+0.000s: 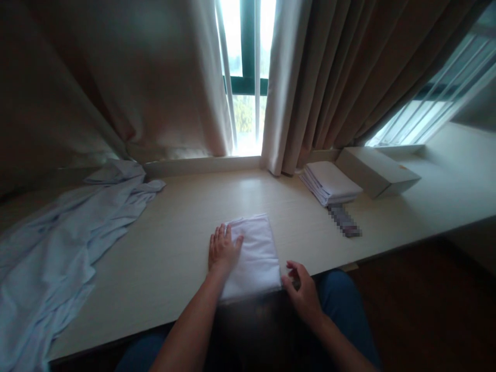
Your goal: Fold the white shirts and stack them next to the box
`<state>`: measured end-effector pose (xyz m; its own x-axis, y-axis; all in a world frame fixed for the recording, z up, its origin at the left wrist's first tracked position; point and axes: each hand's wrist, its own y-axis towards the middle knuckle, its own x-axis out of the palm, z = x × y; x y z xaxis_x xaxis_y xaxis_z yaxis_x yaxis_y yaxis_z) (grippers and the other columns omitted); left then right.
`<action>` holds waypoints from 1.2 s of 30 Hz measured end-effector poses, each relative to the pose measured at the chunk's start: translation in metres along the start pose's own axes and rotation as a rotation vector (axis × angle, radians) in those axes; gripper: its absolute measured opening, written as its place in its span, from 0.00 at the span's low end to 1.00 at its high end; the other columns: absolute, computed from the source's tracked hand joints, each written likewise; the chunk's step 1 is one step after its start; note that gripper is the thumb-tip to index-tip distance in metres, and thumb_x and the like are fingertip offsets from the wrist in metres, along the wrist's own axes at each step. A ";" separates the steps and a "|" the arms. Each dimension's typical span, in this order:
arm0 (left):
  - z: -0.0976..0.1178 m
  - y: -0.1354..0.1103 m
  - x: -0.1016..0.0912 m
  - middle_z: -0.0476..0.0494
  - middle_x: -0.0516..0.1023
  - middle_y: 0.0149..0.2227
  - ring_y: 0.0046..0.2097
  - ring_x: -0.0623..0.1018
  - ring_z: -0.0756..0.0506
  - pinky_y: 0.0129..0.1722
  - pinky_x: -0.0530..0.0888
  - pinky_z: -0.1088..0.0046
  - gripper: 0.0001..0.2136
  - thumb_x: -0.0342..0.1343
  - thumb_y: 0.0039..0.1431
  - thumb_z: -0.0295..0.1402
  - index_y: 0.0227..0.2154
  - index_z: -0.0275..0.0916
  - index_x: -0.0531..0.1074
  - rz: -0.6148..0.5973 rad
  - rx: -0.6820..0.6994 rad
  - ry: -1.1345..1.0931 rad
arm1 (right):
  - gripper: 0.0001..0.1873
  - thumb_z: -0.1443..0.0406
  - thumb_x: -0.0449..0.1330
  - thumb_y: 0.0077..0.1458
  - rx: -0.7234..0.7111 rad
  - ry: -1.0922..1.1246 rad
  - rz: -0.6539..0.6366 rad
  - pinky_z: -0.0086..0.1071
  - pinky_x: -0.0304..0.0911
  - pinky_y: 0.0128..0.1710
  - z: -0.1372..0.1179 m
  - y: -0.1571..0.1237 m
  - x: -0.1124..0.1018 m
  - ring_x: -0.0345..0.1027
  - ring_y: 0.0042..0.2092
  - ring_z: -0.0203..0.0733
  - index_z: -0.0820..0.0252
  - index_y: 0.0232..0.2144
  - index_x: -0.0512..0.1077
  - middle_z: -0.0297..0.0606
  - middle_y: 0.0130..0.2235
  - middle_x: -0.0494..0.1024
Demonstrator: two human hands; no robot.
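A white cloth (258,258), folded into a rough rectangle, lies at the front edge of the table. My left hand (223,249) rests flat on its left side, fingers stretched out and the thumb apart. Just off the cloth's lower right corner is my right hand (302,292), its fingers curled loosely with a gap between thumb and forefinger. Nothing shows in that gap. Whether the right fingertips touch the cloth's edge, I cannot tell.
Crumpled white cloth (73,232) spreads over the table's left side. A stack of folded white cloths (329,182) stands at the back right, beside a pale box (380,170). A pixelated object (344,221) lies before the stack. Curtains (298,88) hang behind the table (166,258).
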<state>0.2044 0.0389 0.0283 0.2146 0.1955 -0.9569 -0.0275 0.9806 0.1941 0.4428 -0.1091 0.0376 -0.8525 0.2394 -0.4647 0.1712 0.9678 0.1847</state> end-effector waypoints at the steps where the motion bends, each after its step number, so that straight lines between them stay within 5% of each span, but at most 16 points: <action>1: 0.001 0.000 0.000 0.34 0.55 0.66 0.68 0.53 0.38 0.66 0.48 0.57 0.33 0.40 0.62 0.51 0.63 0.33 0.56 -0.003 -0.004 -0.005 | 0.22 0.61 0.59 0.55 -0.043 -0.030 -0.040 0.37 0.65 0.46 -0.002 -0.009 -0.002 0.69 0.44 0.44 0.58 0.52 0.66 0.43 0.45 0.74; 4: 0.001 0.003 0.000 0.34 0.56 0.66 0.68 0.53 0.39 0.66 0.48 0.57 0.33 0.41 0.62 0.50 0.63 0.33 0.57 -0.013 -0.020 -0.047 | 0.24 0.66 0.59 0.53 -0.103 -0.109 -0.093 0.38 0.63 0.48 -0.007 -0.018 0.003 0.67 0.45 0.44 0.58 0.53 0.66 0.42 0.44 0.73; 11: -0.015 -0.006 -0.012 0.34 0.59 0.65 0.66 0.57 0.41 0.64 0.58 0.59 0.29 0.41 0.63 0.49 0.60 0.34 0.61 0.060 -0.100 -0.385 | 0.19 0.68 0.54 0.53 0.091 -0.131 -0.053 0.32 0.64 0.37 -0.009 0.005 0.015 0.70 0.34 0.42 0.59 0.49 0.69 0.37 0.33 0.76; 17: -0.015 -0.061 -0.054 0.44 0.62 0.63 0.65 0.60 0.42 0.64 0.60 0.56 0.19 0.48 0.61 0.43 0.52 0.44 0.69 0.010 0.147 -0.492 | 0.15 0.67 0.50 0.55 0.091 -0.052 -0.009 0.31 0.64 0.38 -0.016 0.012 0.005 0.72 0.37 0.43 0.59 0.43 0.71 0.39 0.36 0.78; 23: 0.001 -0.130 -0.050 0.39 0.71 0.48 0.49 0.73 0.42 0.47 0.74 0.60 0.18 0.45 0.61 0.39 0.52 0.39 0.64 0.130 -0.148 -0.563 | 0.15 0.62 0.48 0.57 0.205 0.128 0.098 0.31 0.65 0.32 -0.013 0.021 0.010 0.72 0.32 0.42 0.59 0.43 0.69 0.39 0.35 0.78; 28: 0.025 -0.177 -0.028 0.36 0.72 0.44 0.48 0.74 0.38 0.49 0.71 0.58 0.20 0.50 0.57 0.44 0.48 0.37 0.64 0.059 -0.194 -0.432 | 0.17 0.63 0.57 0.50 0.234 0.099 0.084 0.31 0.64 0.31 -0.005 0.020 0.017 0.72 0.31 0.43 0.60 0.44 0.65 0.37 0.32 0.77; 32: 0.037 -0.170 -0.035 0.37 0.76 0.43 0.44 0.77 0.38 0.40 0.72 0.63 0.22 0.47 0.58 0.51 0.48 0.39 0.64 -0.106 -0.395 -0.431 | 0.12 0.65 0.55 0.53 0.179 -0.030 0.061 0.31 0.61 0.33 -0.009 0.021 0.018 0.72 0.33 0.44 0.58 0.41 0.65 0.37 0.31 0.76; 36: 0.031 -0.148 -0.048 0.36 0.79 0.40 0.41 0.79 0.38 0.35 0.71 0.67 0.19 0.46 0.59 0.49 0.45 0.41 0.66 -0.267 -0.445 -0.385 | 0.09 0.66 0.52 0.57 0.144 -0.165 0.018 0.31 0.58 0.32 -0.016 0.022 0.020 0.73 0.35 0.46 0.58 0.41 0.64 0.39 0.32 0.77</action>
<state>0.2287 -0.1162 0.0520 0.6030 0.0056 -0.7977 -0.3093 0.9234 -0.2274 0.4215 -0.0848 0.0462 -0.7583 0.2552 -0.5998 0.2650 0.9614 0.0741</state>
